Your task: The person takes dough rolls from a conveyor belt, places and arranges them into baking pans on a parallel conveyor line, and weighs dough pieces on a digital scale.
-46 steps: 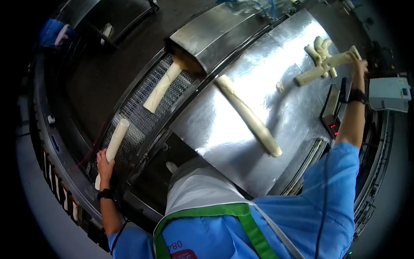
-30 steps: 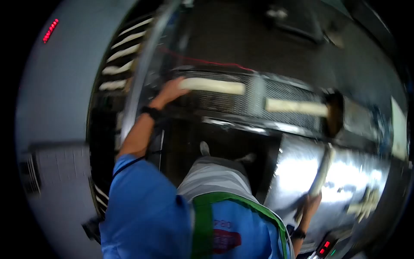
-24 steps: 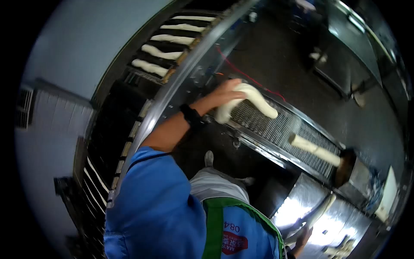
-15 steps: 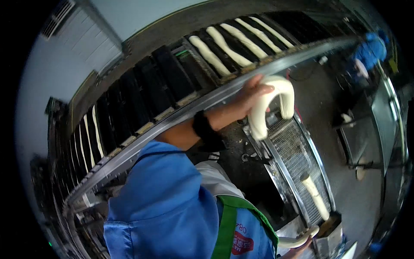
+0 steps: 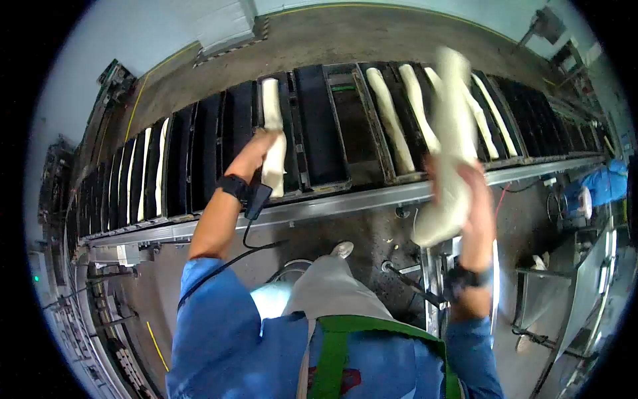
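My left hand (image 5: 259, 149) is wrapped round the middle of a long pale dough roll (image 5: 272, 106), which lies lengthwise in a black trough of the tray row. A second, thicker dough roll (image 5: 454, 100) is gripped in my right hand (image 5: 465, 186). That roll is blurred, raised over the metal rail, its lower end bent toward the left. Behind it, several dough strips (image 5: 392, 123) lie in separate black troughs. Further left, thinner strips (image 5: 161, 166) rest in their own troughs.
A metal rail (image 5: 345, 204) runs along the near edge of the trays. Metal frames and a black bar (image 5: 415, 286) stand below on the right. Another person in blue (image 5: 601, 189) is at the far right. A cable hangs beside my left wrist.
The view has swung round to face the trays. My left hand has brought its dough roll down into a trough. My right hand has lifted its roll from beside the metal table to the rail.
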Tool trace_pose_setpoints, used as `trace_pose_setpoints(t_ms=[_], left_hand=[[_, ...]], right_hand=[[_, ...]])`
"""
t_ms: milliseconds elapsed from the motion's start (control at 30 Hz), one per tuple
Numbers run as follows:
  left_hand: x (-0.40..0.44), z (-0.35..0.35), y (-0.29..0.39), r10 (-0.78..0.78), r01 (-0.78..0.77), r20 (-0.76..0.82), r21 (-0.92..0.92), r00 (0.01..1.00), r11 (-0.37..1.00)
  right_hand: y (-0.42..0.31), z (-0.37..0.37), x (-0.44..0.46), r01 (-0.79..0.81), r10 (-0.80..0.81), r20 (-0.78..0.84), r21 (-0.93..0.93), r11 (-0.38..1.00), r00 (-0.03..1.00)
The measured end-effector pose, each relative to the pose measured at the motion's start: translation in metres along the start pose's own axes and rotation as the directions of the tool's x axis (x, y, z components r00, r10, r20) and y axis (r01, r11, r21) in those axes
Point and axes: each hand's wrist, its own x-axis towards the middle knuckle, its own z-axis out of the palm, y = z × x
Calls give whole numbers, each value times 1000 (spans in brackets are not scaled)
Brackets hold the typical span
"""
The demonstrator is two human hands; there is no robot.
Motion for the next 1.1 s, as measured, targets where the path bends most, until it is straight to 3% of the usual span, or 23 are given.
trace_pose_setpoints(t_ms=[33, 100, 133, 167, 200, 233, 267, 367, 400, 433, 467, 500, 533, 600, 633, 767, 833, 867, 900, 933, 967, 1067, 1100], left_hand=[[33, -13, -31, -40, 38, 14, 120, 999, 992], [25, 3, -54, 256, -241, -12, 299, 966, 923], [-5, 15, -35, 224, -178, -66, 412, 972, 893], [-13, 14, -43, 218, -167, -78, 413, 973, 895], [-15, 10, -51, 177, -171, 47, 577, 983, 799], [-19, 11, -61, 106, -193, 165, 714, 981, 673], [-61, 26, -26, 10, -176, 214, 773, 977, 609], [-64, 27, -17, -7, -141, 191, 749, 982, 647], [-61, 30, -21, 177, -299, 241, 775, 954, 557], [-52, 37, -28, 354, -467, 330, 767, 875, 441], [-60, 55, -4, 317, -529, 434, 568, 843, 630], [-56, 59, -13, 368, -529, 381, 632, 848, 567], [-57, 70, -19, 333, -465, 325, 637, 885, 614], [-46, 70, -28, 348, -534, 412, 726, 842, 433], [-43, 77, -25, 304, -521, 425, 728, 853, 445], [-30, 86, -24, 4, -420, 515, 694, 857, 585], [-25, 71, -45, 89, -444, 485, 690, 870, 572], [-52, 85, -24, -24, -287, 334, 844, 942, 453], [-52, 86, -24, -46, -322, 372, 854, 927, 409], [-56, 88, -29, -23, -315, 352, 864, 936, 392], [-59, 87, -37, 6, -307, 330, 871, 944, 385], [-74, 102, -56, 23, -408, 433, 830, 901, 381], [-101, 115, -49, -22, -379, 452, 773, 892, 510]], right_hand=[[19, 17, 38, -131, 131, 54, -10, 991, 990], [74, 51, 100, -215, 197, 175, 88, 973, 965], [113, 62, 129, -323, 291, 211, 141, 936, 933], [149, 68, 140, -110, 171, 257, -235, 966, 951], [185, 73, 151, 173, 46, 299, -663, 729, 953], [220, 78, 163, 339, -78, 335, -860, 381, 939], [223, 90, 142, 245, 107, 296, -907, 343, 949], [196, 96, 104, 391, 155, 412, -908, 148, 898], [197, 92, 103, 374, 123, 392, -916, 149, 912], [199, 82, 107, 405, 62, 419, -899, 167, 906], [205, 70, 107, 451, -76, 447, -858, 248, 892], [216, 58, 112, 568, -273, 499, -753, 333, 822], [194, 61, 107, 396, -213, 373, -915, 77, 903], [179, 48, 101, 320, -41, 322, -902, 290, 946], [186, 31, 104, 538, 36, 547, -832, 137, 836], [137, -3, 56, 667, -192, 645, -741, 77, 739], [128, -47, 26, 593, -256, 554, -798, 109, 792], [117, -71, 4, 566, -247, 526, -814, 131, 814], [124, -90, -11, 168, 63, 205, -912, 374, 977], [96, -107, -57, 160, 37, 162, -986, 57, 986], [97, -133, -96, 139, -158, 127, -988, 70, 979], [119, -182, -221, -192, -304, -146, -973, -128, 941], [129, -201, -255, -284, -376, -240, -957, -64, 895]])
